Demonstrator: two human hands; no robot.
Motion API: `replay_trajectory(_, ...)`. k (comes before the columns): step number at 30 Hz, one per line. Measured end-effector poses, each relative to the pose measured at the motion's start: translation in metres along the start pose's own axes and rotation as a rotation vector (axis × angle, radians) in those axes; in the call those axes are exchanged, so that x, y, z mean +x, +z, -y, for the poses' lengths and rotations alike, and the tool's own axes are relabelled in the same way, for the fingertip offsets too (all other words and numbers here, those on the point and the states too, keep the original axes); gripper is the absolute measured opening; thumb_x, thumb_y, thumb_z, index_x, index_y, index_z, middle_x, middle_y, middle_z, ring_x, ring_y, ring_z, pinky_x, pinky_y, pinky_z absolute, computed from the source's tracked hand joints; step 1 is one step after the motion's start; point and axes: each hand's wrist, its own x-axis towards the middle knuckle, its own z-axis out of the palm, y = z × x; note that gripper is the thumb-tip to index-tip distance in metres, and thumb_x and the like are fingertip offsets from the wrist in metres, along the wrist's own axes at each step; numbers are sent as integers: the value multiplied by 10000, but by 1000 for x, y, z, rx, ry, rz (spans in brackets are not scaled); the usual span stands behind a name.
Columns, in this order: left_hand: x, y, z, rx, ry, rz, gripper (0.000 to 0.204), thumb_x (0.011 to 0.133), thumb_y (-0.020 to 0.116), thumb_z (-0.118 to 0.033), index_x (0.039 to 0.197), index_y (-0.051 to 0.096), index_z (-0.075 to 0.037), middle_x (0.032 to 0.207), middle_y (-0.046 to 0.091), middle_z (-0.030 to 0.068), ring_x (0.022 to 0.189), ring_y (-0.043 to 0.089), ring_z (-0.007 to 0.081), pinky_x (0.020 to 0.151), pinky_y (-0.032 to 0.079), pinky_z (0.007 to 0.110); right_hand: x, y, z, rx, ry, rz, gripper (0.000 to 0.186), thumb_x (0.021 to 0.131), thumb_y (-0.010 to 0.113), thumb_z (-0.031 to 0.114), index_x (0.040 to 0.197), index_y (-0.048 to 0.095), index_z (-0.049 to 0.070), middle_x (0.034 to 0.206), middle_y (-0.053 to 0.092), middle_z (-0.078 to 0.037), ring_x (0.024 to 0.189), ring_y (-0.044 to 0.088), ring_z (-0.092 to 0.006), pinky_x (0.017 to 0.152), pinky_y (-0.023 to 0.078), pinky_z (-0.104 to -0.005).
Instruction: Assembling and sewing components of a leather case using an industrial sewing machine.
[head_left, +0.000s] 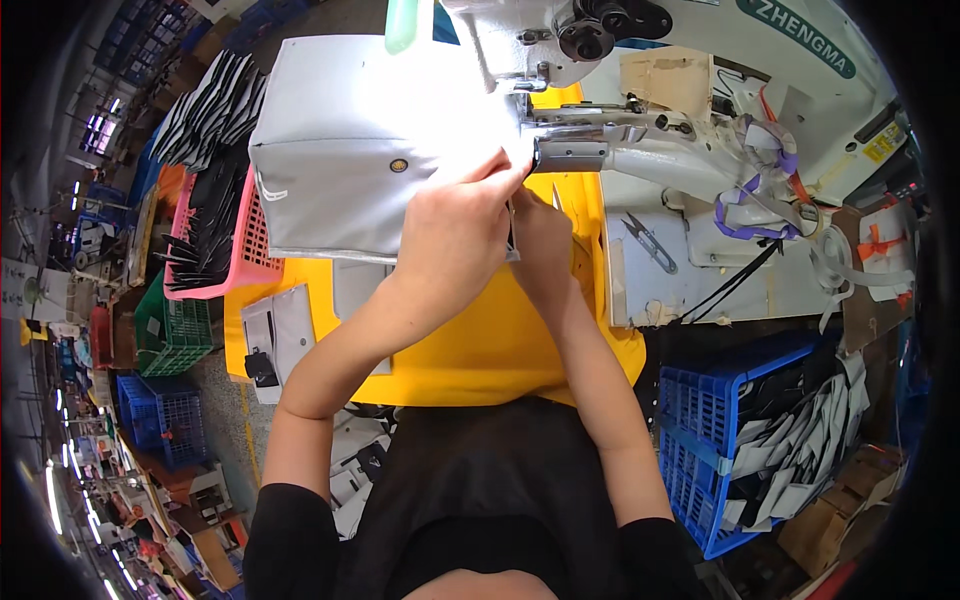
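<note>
A boxy pale grey bag point(330, 190) with a small round dark emblem lies under the head of a white industrial sewing machine point(530, 45). My left hand point(455, 220) is closed on the bag's right edge, fingertips close to the machine's narrow metal arm point(575, 153). Close beside it, my right hand point(543, 245) is closed on the same edge, just below that arm. A thin dark strip hangs between the two hands. Lamp glare washes out the bag's top right and the needle area. Yellow cloth point(480, 340) lies beneath my forearms.
Thread snips point(650, 243) lie on the table right of my right hand. Flat grey pieces point(280, 335) rest at the left. A pink basket point(235, 240) of dark pieces stands far left; a blue crate point(700, 450) of grey pieces is low at the right.
</note>
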Motion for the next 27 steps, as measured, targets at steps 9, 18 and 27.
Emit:
replay_trajectory(9,-1,13,-16,253,61,-70,327,785,588,46,1101,673,30,1018,612,67,764,572,248,713,470,321,-2,24,4,106,53,-43,271,860,664,194,1082,627,43,776,700,-135,554,628,-328,471,445,-371)
replay_trajectory(18,-2,30,-5,471,123,-213,321,796,635,-53,1112,681,-17,1040,620,59,817,581,197,741,462,305,9,38,-1,69,-81,-191,232,873,664,176,1040,673,16,804,724,-154,584,655,-324,469,447,-342)
replay_trajectory(27,-3,41,2,459,126,-324,305,780,635,-80,1073,656,1,1020,615,76,809,566,193,719,451,297,11,21,0,82,-150,-195,188,883,689,163,974,702,-2,868,739,-172,621,687,-315,485,462,-297)
